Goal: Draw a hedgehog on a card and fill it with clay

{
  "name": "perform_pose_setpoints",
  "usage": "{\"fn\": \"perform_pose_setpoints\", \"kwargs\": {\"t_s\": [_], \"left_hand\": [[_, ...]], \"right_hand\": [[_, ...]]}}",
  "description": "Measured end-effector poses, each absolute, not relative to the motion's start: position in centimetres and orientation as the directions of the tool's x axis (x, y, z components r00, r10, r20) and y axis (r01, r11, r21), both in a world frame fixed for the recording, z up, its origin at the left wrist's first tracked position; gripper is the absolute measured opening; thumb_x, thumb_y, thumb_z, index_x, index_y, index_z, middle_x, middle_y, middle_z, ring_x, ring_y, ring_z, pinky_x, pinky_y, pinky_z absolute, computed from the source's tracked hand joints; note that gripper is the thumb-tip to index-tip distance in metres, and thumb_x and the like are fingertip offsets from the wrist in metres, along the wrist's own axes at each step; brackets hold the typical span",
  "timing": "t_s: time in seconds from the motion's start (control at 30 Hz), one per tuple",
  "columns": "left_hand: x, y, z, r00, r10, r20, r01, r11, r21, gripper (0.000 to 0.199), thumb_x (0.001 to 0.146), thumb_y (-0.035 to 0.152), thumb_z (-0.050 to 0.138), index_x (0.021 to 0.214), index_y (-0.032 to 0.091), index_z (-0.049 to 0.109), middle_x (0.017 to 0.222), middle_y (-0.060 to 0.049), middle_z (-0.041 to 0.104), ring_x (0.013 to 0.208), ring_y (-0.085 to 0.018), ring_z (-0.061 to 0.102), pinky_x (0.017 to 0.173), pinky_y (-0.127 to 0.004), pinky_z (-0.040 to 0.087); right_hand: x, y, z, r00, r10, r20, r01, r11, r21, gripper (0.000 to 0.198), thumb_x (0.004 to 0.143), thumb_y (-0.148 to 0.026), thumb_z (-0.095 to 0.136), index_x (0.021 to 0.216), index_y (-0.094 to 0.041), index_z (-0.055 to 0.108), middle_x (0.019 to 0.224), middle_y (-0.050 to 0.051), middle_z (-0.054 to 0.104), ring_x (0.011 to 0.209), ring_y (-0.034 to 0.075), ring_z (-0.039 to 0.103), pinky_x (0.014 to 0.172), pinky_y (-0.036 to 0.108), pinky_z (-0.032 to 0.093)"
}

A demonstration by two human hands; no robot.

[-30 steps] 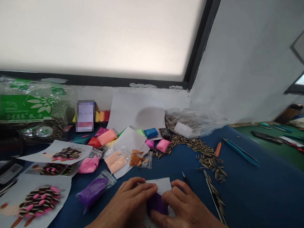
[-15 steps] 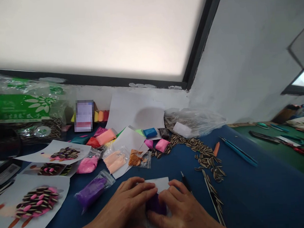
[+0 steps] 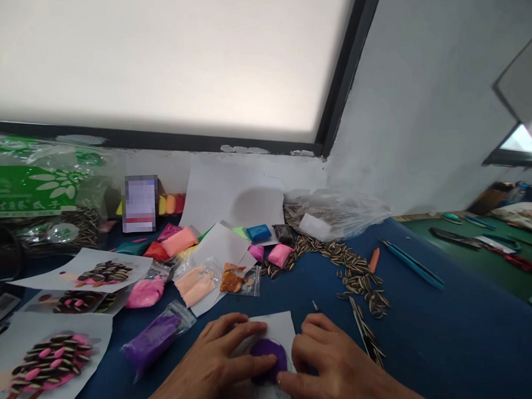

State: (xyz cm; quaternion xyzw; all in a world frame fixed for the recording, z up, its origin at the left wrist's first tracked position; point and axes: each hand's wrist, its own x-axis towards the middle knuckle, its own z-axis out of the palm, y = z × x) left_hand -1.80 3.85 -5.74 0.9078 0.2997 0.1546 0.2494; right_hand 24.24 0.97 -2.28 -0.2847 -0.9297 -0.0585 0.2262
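Observation:
A flattened round of purple modelling clay [image 3: 265,371] lies on a white sheet of paper [image 3: 282,327] with drawn lines. My left hand [image 3: 223,352] is stretched out over the paper, its fingers spread and one fingertip pressing on the clay. On the other side, my right hand [image 3: 321,352] has its fingers curled in, and its lowest digit reaches the clay's lower right edge. I see nothing held in it. Behind its knuckles shows the tip of a dark pen [image 3: 315,306], mostly hidden. A plastic bag of purple clay [image 3: 155,337] lies left of my left hand.
Printed pictures of seed-covered hedgehogs [image 3: 53,364] lie at left. Bagged clays, including a peach one [image 3: 197,283], are farther back. Striped sunflower seeds [image 3: 338,255] curve round to a craft knife [image 3: 361,324]. Blue tweezers [image 3: 412,264] lie at right.
My hands have moved apart, uncovering the purple clay. My left index finger has come down onto it, while my right hand has shifted to the right. The view has turned slightly right.

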Motion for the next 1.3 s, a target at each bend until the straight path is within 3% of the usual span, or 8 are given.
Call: {"fn": "perform_pose_setpoints", "kwargs": {"t_s": [0.2, 0.27, 0.4, 0.5, 0.6, 0.8, 1.0, 1.3], "left_hand": [[-1.8, 3.7, -5.6, 0.767, 0.627, 0.133, 0.466, -0.688, 0.556, 0.062, 0.085, 0.031, 0.084, 0.139, 0.051, 0.060, 0.154, 0.003, 0.057, 0.137, -0.038, 0.050, 0.109, -0.053, 0.048], [-1.9, 3.7, -5.6, 0.764, 0.632, 0.127, 0.475, -0.685, 0.552, 0.068, 0.082, 0.027, 0.085, 0.140, 0.051, 0.060, 0.154, 0.003, 0.057, 0.137, -0.038, 0.051, 0.108, -0.054, 0.048], [-2.1, 3.6, -5.3, 0.762, 0.634, 0.128, 0.466, -0.675, 0.572, 0.069, 0.081, 0.020, 0.080, 0.139, 0.052, 0.060, 0.155, 0.006, 0.056, 0.138, -0.037, 0.050, 0.110, -0.053, 0.048], [-2.4, 3.6, -5.2, 0.767, 0.623, 0.156, 0.447, -0.692, 0.566, 0.065, 0.087, 0.018, 0.073, 0.140, 0.052, 0.058, 0.157, 0.007, 0.053, 0.140, -0.035, 0.048, 0.111, -0.053, 0.046], [-2.6, 3.5, -4.9, 0.785, 0.599, 0.157, 0.429, -0.709, 0.559, 0.058, 0.093, 0.020, 0.069, 0.140, 0.052, 0.059, 0.158, 0.005, 0.053, 0.140, -0.035, 0.048, 0.111, -0.053, 0.046], [-2.5, 3.1, -3.6, 0.780, 0.598, 0.183, 0.425, -0.722, 0.546, 0.051, 0.096, 0.015, 0.064, 0.137, 0.046, 0.063, 0.157, 0.001, 0.054, 0.140, -0.033, 0.049, 0.111, -0.050, 0.047], [-1.9, 3.3, -4.7, 0.781, 0.603, 0.165, 0.485, -0.751, 0.449, 0.066, 0.082, 0.010, 0.073, 0.133, 0.052, 0.065, 0.154, 0.003, 0.058, 0.136, -0.037, 0.055, 0.106, -0.053, 0.051], [-2.6, 3.1, -4.4, 0.801, 0.571, 0.181, 0.416, -0.748, 0.518, 0.066, 0.089, 0.012, 0.068, 0.141, 0.051, 0.057, 0.162, 0.004, 0.048, 0.143, -0.037, 0.048, 0.111, -0.055, 0.047]], "right_hand": [[24.1, 1.1, -2.1, -0.738, 0.460, 0.493, 0.544, 0.838, 0.033, 0.014, 0.096, -0.020, 0.057, 0.092, -0.024, 0.070, 0.067, -0.003, 0.052, 0.060, 0.017, 0.040, 0.073, 0.032, 0.038], [24.2, 1.0, -1.8, -0.714, 0.503, 0.487, 0.557, 0.829, -0.039, 0.016, 0.098, -0.018, 0.056, 0.089, -0.021, 0.069, 0.068, -0.002, 0.054, 0.062, 0.017, 0.043, 0.071, 0.031, 0.038], [24.7, 0.7, -1.5, -0.580, 0.704, 0.409, 0.638, 0.705, -0.309, 0.023, 0.094, -0.013, 0.065, 0.073, -0.019, 0.059, 0.074, -0.002, 0.059, 0.070, 0.014, 0.052, 0.077, 0.031, 0.038], [24.7, 0.6, -2.0, -0.537, 0.754, 0.380, 0.641, 0.657, -0.397, 0.021, 0.090, -0.012, 0.072, 0.075, -0.019, 0.060, 0.076, -0.003, 0.061, 0.071, 0.014, 0.055, 0.081, 0.031, 0.039], [24.1, 0.6, -2.9, -0.563, 0.738, 0.372, 0.621, 0.675, -0.398, 0.019, 0.086, -0.014, 0.078, 0.077, -0.019, 0.062, 0.077, -0.003, 0.063, 0.071, 0.014, 0.056, 0.079, 0.031, 0.039], [23.3, 0.7, -3.6, -0.502, 0.776, 0.382, 0.660, 0.629, -0.411, 0.037, 0.069, -0.021, 0.095, 0.071, -0.019, 0.058, 0.074, -0.004, 0.061, 0.070, 0.015, 0.053, 0.074, 0.030, 0.038], [23.8, 0.8, -3.1, -0.474, 0.840, 0.264, 0.703, 0.541, -0.461, 0.034, 0.075, -0.016, 0.092, 0.074, -0.019, 0.058, 0.077, -0.005, 0.060, 0.074, 0.016, 0.055, 0.079, 0.032, 0.037], [23.7, 0.7, -2.8, -0.471, 0.867, 0.161, 0.719, 0.483, -0.500, 0.030, 0.077, -0.008, 0.087, 0.075, -0.019, 0.060, 0.079, -0.005, 0.061, 0.075, 0.016, 0.057, 0.077, 0.030, 0.038]]}}
